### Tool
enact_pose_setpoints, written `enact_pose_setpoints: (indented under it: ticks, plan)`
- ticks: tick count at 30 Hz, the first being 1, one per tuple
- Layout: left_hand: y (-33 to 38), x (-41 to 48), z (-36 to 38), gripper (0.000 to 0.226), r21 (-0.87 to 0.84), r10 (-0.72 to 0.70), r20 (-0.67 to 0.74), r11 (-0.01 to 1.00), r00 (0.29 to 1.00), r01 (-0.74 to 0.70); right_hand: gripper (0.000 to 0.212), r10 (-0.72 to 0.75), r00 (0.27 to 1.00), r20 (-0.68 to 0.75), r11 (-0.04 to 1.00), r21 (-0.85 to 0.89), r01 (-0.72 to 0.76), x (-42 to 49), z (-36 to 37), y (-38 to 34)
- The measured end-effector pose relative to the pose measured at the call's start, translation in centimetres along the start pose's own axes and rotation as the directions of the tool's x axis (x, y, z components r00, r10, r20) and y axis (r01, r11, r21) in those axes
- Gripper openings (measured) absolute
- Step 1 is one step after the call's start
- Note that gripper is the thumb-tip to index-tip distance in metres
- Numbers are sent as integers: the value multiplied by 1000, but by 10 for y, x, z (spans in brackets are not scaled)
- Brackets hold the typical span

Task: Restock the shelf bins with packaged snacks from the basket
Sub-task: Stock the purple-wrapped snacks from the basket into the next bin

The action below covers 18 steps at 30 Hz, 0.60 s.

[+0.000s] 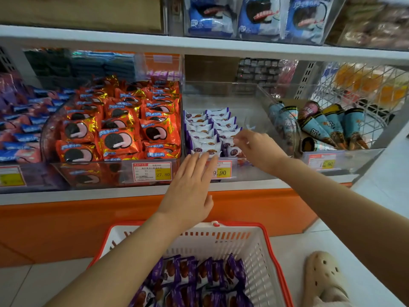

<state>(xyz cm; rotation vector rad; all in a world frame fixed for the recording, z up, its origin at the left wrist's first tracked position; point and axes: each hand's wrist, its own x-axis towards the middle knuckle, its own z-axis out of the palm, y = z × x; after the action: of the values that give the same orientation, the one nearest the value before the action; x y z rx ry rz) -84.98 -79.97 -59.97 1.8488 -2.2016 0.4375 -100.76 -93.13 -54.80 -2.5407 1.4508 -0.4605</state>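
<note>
Clear bin [254,103] open behind purple packets [210,131]; shelf [199,46] overhangs above.

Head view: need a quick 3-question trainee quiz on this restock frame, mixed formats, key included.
1. True or false: the right hand is reaching into the bin of orange packs.
2. The packs in the basket are mainly: A) purple B) green C) yellow
3. Fill in: the left hand is open and flat in front of the ____ bin.

Key:
1. False; it is over the purple-and-white packs in the middle bin.
2. A; the purple packs fill the bottom.
3. middle
</note>
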Motion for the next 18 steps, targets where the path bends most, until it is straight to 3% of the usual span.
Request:
enact_pose_setpoints:
  ticks: [4,7,10,13,18]
  plan:
    - [6,-16,-1,66,-118,-29,-48,993,998,23,19,-160,932,-325,982,40,183,-46,13,-3]
    - [9,-50,18,43,-100,26,-119,994,993,-38,14,-261,883,-390,961,-17,276,-86,35,-7]
    - [5,-91,47,43,-99,10,7,995,1000,-9,19,-251,939,-235,966,-8,257,-117,73,-2]
    - [-3,-128,76,44,-98,-14,234,994,972,38,25,-159,984,80,987,12,159,-142,111,1]
    - [-10,-189,114,33,-81,-80,604,984,793,161,35,-35,887,460,998,59,9,-180,178,9]
